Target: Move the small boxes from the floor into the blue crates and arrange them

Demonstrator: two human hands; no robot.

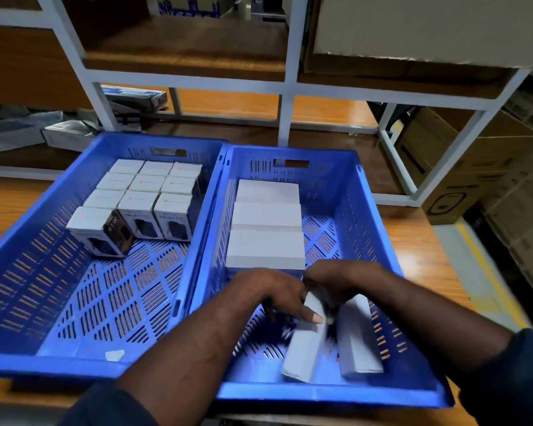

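Two blue crates stand side by side on the wooden floor. The left crate (28, 302) holds several small printed boxes (142, 192) packed upright in its far part. The right crate (366, 210) holds three plain white boxes (266, 222) in a row along its left wall. Inside the right crate, near its front, my left hand (277, 295) grips a white box (305, 342) that stands tilted. My right hand (339, 281) holds the top of a second white box (357, 336) just to its right. Both hands are blurred.
A white metal shelf frame (286, 84) with wooden boards stands right behind the crates. Brown cartons (462, 167) are stacked at the right. Dark product boxes (136, 98) lie under the shelf at the left. A scrap of white paper (114, 355) sits in the left crate's front.
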